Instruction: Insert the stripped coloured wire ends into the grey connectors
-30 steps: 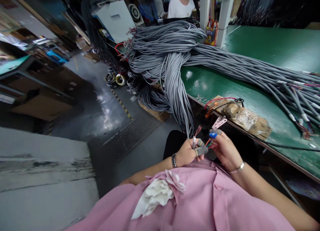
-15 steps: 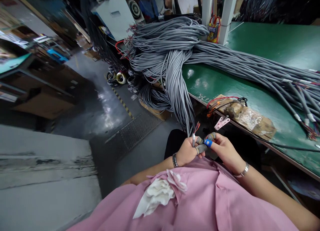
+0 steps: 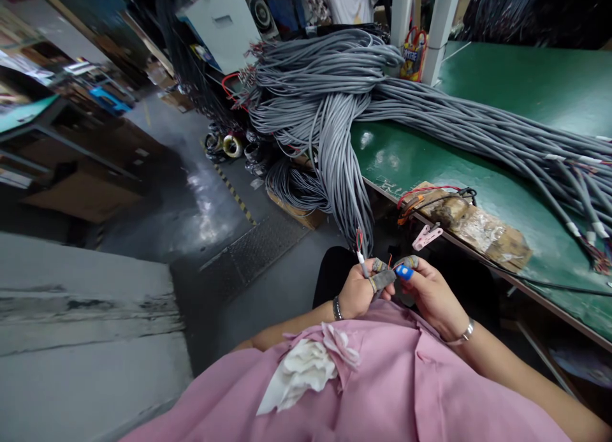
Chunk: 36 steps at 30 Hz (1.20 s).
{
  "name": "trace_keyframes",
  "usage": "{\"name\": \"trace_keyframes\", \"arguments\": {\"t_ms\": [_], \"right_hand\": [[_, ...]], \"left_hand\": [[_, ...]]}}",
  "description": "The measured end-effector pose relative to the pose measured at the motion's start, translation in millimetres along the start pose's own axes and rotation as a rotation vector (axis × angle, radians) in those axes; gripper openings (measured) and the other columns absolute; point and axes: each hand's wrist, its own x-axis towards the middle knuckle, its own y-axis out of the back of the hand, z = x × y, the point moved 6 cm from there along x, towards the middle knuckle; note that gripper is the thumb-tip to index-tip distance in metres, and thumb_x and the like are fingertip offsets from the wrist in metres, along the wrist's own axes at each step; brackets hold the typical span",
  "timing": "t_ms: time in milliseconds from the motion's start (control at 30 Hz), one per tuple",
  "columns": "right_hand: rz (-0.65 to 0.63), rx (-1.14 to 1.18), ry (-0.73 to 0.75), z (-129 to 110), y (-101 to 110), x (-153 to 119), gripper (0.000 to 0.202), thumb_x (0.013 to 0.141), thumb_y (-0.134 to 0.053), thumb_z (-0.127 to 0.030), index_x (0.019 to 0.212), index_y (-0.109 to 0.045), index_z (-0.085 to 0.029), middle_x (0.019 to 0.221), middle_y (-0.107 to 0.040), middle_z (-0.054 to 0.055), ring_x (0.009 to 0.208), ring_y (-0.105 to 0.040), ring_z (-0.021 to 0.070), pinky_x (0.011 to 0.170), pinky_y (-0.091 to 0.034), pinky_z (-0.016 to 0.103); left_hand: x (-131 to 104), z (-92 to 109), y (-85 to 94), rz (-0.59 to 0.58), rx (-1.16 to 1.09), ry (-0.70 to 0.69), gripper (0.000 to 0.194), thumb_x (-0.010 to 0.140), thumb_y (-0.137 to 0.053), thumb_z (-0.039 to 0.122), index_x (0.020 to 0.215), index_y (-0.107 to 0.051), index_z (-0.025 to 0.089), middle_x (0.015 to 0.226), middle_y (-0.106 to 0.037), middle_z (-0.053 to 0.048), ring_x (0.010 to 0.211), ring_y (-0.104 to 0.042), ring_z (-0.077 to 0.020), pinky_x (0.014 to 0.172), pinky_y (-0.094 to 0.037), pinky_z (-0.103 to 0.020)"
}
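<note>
My left hand point(image 3: 356, 292), with grey finger covers, is closed around a grey cable point(image 3: 364, 270). A white sleeve point(image 3: 361, 257) and thin red and dark wires top the cable's upright end. Close beside it, my right hand point(image 3: 437, 295) is pinched, with a blue cover point(image 3: 404, 272) on the thumb. Between the fingertips of both hands runs a thin reddish wire, and a short orange wire end point(image 3: 390, 260) sticks up there. The fingers hide most of these wires. Just beyond the hands, a thick bundle of grey cables point(image 3: 340, 155) hangs off the table.
Many grey cables lie across the green table point(image 3: 516, 72). At its near edge are a wooden block point(image 3: 482, 228) wrapped in clear film and a pink clip point(image 3: 427, 236). A white post point(image 3: 442, 34) stands behind. Across the table is another person point(image 3: 349, 5). A pale cabinet point(image 3: 86, 308) stands left.
My hands have drawn slightly apart, showing a thin wire between them. The cable end in my left hand has tilted left. An orange wire end now shows above the fingers.
</note>
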Motion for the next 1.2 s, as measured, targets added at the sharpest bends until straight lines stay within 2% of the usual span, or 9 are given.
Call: {"name": "trace_keyframes", "arguments": {"t_ms": [200,333,433,533,667,967,1200], "right_hand": [[0.007,0.018,0.021,-4.8,-3.5,2.1,0.017,0.073,-0.073,-0.032,0.075,-0.062,-0.019,0.067,-0.056,-0.002,0.055,-0.043,0.0095,0.055,-0.033,0.024],[-0.034,-0.06,0.033,-7.5,-7.0,1.3,0.018,0.075,-0.071,-0.035,0.075,-0.061,-0.02,0.063,-0.059,-0.001,0.055,-0.049,0.012,0.054,-0.034,0.026],[0.015,-0.088,0.044,-8.1,-4.3,1.2,0.02,0.072,-0.074,-0.035,0.074,-0.062,-0.02,0.064,-0.059,-0.002,0.053,-0.046,0.0107,0.052,-0.033,0.025],[0.077,-0.035,0.026,-5.5,-1.0,1.8,0.021,0.07,-0.075,-0.035,0.072,-0.061,-0.019,0.061,-0.054,-0.003,0.052,-0.04,0.0093,0.051,-0.031,0.024],[0.067,0.023,0.011,-1.7,-2.5,3.0,0.022,0.071,-0.075,-0.035,0.072,-0.061,-0.019,0.058,-0.05,-0.005,0.051,-0.038,0.0087,0.051,-0.029,0.024],[0.035,0.046,0.002,5.0,-0.8,4.0,0.025,0.07,-0.076,-0.037,0.072,-0.06,-0.018,0.057,-0.049,-0.005,0.051,-0.038,0.0087,0.051,-0.031,0.024],[0.017,0.036,-0.053,12.5,2.5,0.4,0.028,0.071,-0.076,-0.037,0.07,-0.056,-0.018,0.055,-0.046,-0.005,0.049,-0.036,0.008,0.049,-0.031,0.023]], "left_hand": [[0.6,0.8,1.2,0.041,-0.038,0.02,0.033,0.071,-0.071,0.043,0.07,-0.055,0.013,0.055,-0.061,-0.001,0.041,-0.053,-0.0087,0.041,-0.038,-0.019],[-0.9,7.1,-4.0,-0.062,0.141,0.031,0.035,0.068,-0.073,0.044,0.069,-0.055,0.013,0.056,-0.062,-0.002,0.043,-0.055,-0.0096,0.045,-0.043,-0.02],[-1.8,8.4,-6.7,-0.104,0.185,0.036,0.036,0.068,-0.073,0.044,0.067,-0.055,0.014,0.054,-0.061,-0.002,0.043,-0.054,-0.0095,0.046,-0.044,-0.021],[-0.6,5.7,-2.9,-0.019,0.089,0.018,0.036,0.071,-0.07,0.046,0.067,-0.054,0.014,0.053,-0.06,-0.001,0.042,-0.053,-0.0092,0.044,-0.041,-0.021],[0.8,0.5,2.3,0.085,-0.004,-0.017,0.035,0.072,-0.069,0.045,0.066,-0.054,0.014,0.052,-0.06,0.0,0.039,-0.05,-0.0083,0.04,-0.035,-0.019],[1.7,0.4,8.2,0.156,-0.081,-0.049,0.03,0.073,-0.069,0.039,0.068,-0.057,0.013,0.056,-0.063,-0.002,0.039,-0.05,-0.0075,0.036,-0.027,-0.017],[2.8,0.6,8.6,0.191,-0.065,-0.078,0.031,0.072,-0.07,0.041,0.073,-0.06,0.012,0.059,-0.064,-0.004,0.04,-0.051,-0.007,0.036,-0.023,-0.017]]}}
